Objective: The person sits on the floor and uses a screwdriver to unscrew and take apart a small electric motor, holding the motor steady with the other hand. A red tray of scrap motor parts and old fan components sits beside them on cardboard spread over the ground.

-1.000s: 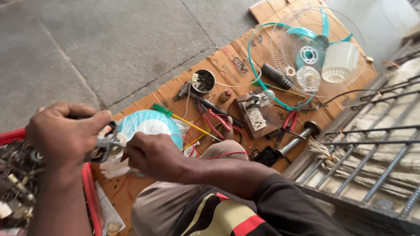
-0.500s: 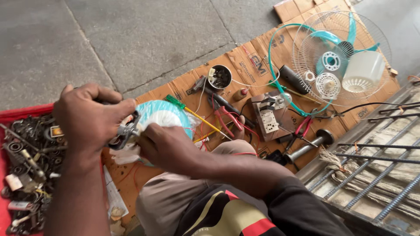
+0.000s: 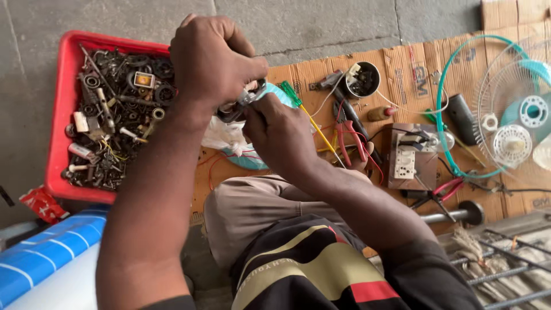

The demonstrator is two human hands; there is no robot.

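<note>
Just right of the red parts tray [image 3: 60, 115], the left hand [image 3: 212, 63] is clenched around a small metal tool [image 3: 244, 100]. The right hand [image 3: 278, 135] pinches its tip. The work looks mid-way: the fan guard [image 3: 453, 103] lies dismantled, well right.

Bare concrete floor [image 3: 321, 23] lies open above the cardboard [image 3: 402, 63]. Left of the hands, the red tray [image 3: 60, 115] is packed with metal scrap. To their right, pliers [image 3: 347, 129], a screwdriver [image 3: 307, 115], a small cup [image 3: 363, 79] and a switch board [image 3: 408, 158] crowd the cardboard; the fan guard [image 3: 505, 109] blocks the far right.
</note>
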